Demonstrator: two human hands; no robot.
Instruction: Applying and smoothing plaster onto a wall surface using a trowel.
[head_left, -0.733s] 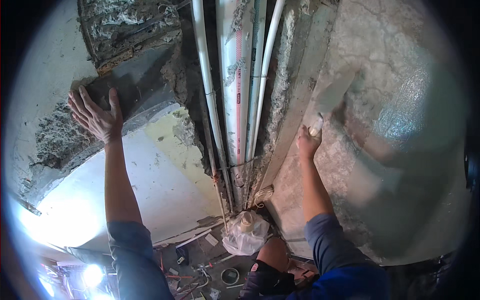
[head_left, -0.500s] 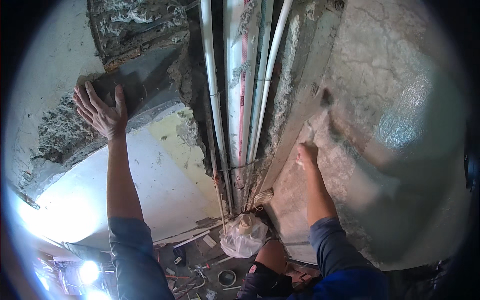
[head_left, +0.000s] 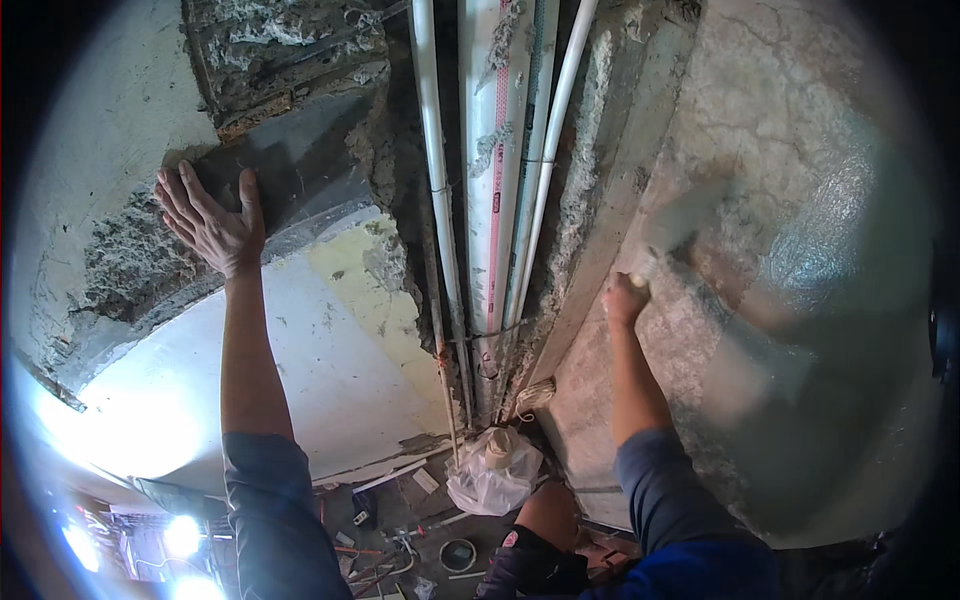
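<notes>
My left hand [head_left: 215, 222] lies with fingers spread against the left wall, beside a smooth dark grey strip [head_left: 285, 165] and rough broken concrete [head_left: 135, 255]. On the right, my right hand [head_left: 627, 297] is closed round the handle of a brush [head_left: 650, 262], whose head is blurred and hard to make out. The brush is against the right wall [head_left: 640, 370], which is dry and pale near my hand. A wet grey coat [head_left: 815, 235] shines farther right, and a damp patch [head_left: 690, 215] shows just above the brush.
Several upright pipes [head_left: 490, 200] run down the corner between the walls. At their foot stand a white plastic bag [head_left: 495, 485] and a coil of cord [head_left: 535, 397]. A round container [head_left: 458, 555], hoses and scraps litter the floor. Bright lamps [head_left: 182, 537] glare at lower left.
My right hand has moved slightly up and right with the brush, and a darker damp patch now shows above it. My left hand stays on the wall; the whole view has shifted slightly.
</notes>
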